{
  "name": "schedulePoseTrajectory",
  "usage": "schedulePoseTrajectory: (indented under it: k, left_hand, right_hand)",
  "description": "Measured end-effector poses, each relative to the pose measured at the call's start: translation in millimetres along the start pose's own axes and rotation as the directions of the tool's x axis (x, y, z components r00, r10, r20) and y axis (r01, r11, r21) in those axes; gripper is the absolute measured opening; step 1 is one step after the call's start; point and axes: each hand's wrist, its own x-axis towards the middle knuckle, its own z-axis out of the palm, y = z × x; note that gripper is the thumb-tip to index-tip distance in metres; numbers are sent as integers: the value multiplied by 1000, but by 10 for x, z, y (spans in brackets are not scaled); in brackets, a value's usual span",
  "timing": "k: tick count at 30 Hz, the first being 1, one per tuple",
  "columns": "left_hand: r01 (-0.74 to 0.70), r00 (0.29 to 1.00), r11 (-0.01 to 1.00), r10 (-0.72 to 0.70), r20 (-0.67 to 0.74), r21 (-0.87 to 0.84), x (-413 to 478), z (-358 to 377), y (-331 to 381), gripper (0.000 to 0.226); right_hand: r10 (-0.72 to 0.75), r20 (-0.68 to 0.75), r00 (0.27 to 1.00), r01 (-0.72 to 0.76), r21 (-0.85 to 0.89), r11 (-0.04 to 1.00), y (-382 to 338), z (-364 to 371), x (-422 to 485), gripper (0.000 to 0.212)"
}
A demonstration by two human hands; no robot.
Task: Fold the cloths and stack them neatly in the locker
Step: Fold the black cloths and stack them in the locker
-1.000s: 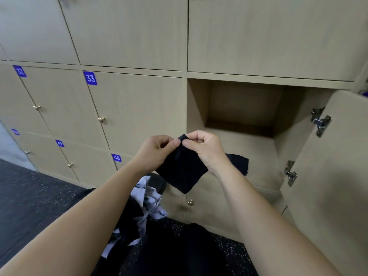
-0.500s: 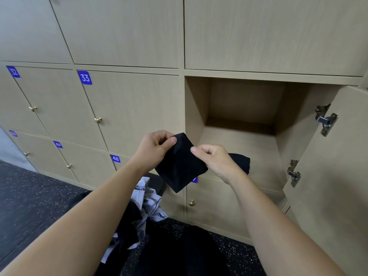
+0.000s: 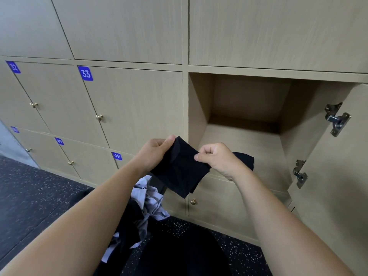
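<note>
A small folded black cloth [image 3: 179, 172] hangs in the air in front of the open locker [image 3: 239, 140]. My left hand [image 3: 155, 152] pinches its upper left corner with thumb on top. My right hand [image 3: 217, 158] grips its right edge with curled fingers. Another black cloth [image 3: 246, 160] lies on the locker floor near the front edge, partly hidden behind my right hand. A heap of grey and black cloths [image 3: 139, 208] sits below my left forearm.
The locker door [image 3: 338, 166] stands open on the right, with metal hinges [image 3: 336, 119] on its inner side. Closed wooden lockers numbered 32, 33 [image 3: 85, 73], 48 and 49 fill the left. Dark speckled floor [image 3: 29, 192] lies below.
My right hand let go of the top corner near my left hand and moved right, taking hold of the cloth's right edge. The view has shifted slightly upward.
</note>
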Motion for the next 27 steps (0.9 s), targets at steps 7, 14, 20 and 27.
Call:
schedulePoseTrajectory:
  k: [7, 14, 20, 27]
  left_hand:
    - [-82, 992, 996, 84, -94, 21, 121, 107, -125, 30]
    - [-92, 977, 993, 104, -186, 71, 216, 276, -152, 21]
    - [-101, 989, 986, 113, 91, -131, 322, 321, -237, 17]
    - [-134, 991, 980, 136, 3, -145, 519, 497, -349, 5]
  right_hand:
    - [34, -12, 999, -34, 6, 999, 56, -48, 48, 36]
    - [71, 11, 997, -72, 69, 995, 220, -93, 53, 29]
    - [80, -42, 996, -78, 55, 995, 363, -248, 99, 26]
    - [131, -44, 990, -128, 52, 990, 510, -437, 138, 24]
